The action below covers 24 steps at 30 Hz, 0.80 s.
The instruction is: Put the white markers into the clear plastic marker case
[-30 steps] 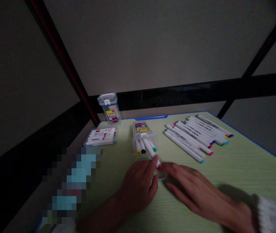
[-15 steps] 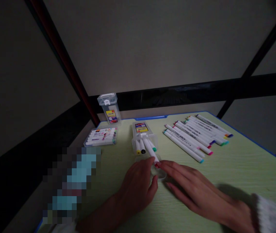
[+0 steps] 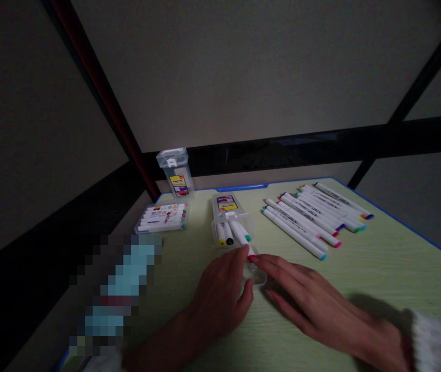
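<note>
A clear plastic marker case [image 3: 220, 207] lies on the table with its mouth toward me and its lid [image 3: 259, 281] folded down on the near side. Yellow-, black- and green-ended markers lie inside it. One white marker [image 3: 241, 238] with a red end slants out of the mouth over the lid. My left hand [image 3: 220, 294] rests by the lid, its index fingertip against this marker and its thumb held apart. With fingers stretched out, my right hand [image 3: 309, 294] touches the red end from the right; its thumb is separate. The undersides of my left fingers are hidden.
Several white markers [image 3: 301, 227] with coloured ends lie loosely on the right. A flat clear case of markers [image 3: 162, 217] sits on the left, with an upright clear case [image 3: 177, 175] behind it. The table [image 3: 391, 268] has a blue rim near a wall.
The red-ended marker has slid slightly away from me, farther into the case. My fingertips have moved a little with it, while both hands otherwise stay in place.
</note>
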Each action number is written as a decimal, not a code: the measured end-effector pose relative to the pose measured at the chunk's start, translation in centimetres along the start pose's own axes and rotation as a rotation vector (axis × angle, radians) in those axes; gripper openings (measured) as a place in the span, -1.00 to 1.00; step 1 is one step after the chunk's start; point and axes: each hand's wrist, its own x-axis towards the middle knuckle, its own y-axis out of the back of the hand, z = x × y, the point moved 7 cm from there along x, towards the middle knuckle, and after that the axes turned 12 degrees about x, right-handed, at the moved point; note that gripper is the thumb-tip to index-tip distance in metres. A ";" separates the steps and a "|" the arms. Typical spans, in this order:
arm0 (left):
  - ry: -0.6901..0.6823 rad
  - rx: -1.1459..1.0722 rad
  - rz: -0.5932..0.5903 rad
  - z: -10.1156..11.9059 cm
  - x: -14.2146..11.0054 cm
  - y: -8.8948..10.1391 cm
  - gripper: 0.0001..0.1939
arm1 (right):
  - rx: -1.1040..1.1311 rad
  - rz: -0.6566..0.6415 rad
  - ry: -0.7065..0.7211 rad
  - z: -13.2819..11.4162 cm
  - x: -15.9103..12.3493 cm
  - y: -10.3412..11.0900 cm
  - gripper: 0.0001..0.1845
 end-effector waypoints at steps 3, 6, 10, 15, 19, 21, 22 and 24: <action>0.006 -0.002 -0.013 0.0 0.0 -0.1 -0.48 | 0.002 -0.004 0.003 -0.1 0.0 0.0 -0.55; 0.006 -0.012 -0.026 -0.1 0.1 -0.2 -0.46 | 0.000 -0.017 -0.002 -0.1 0.0 0.0 -0.55; 0.015 -0.019 -0.026 -0.1 0.1 -0.1 -0.44 | 0.009 -0.028 -0.015 0.0 0.1 -0.1 -0.54; 0.021 -0.017 0.000 -0.1 -0.1 -0.1 -0.46 | 0.008 -0.038 -0.027 0.1 0.0 -0.3 -0.55; 0.027 -0.014 0.017 -0.1 -0.2 -0.1 -0.52 | 0.017 -0.041 -0.042 0.2 -0.1 -0.4 -0.53; 0.028 -0.017 0.015 -0.1 -0.1 -0.1 -0.52 | 0.023 -0.042 -0.038 0.2 0.0 -0.4 -0.51; 0.028 -0.017 0.013 -0.1 -0.1 -0.1 -0.52 | 0.027 -0.043 -0.037 0.2 0.0 -0.4 -0.51; 0.021 -0.022 0.009 -0.1 0.0 -0.1 -0.52 | 0.028 -0.047 -0.030 0.1 0.1 -0.4 -0.51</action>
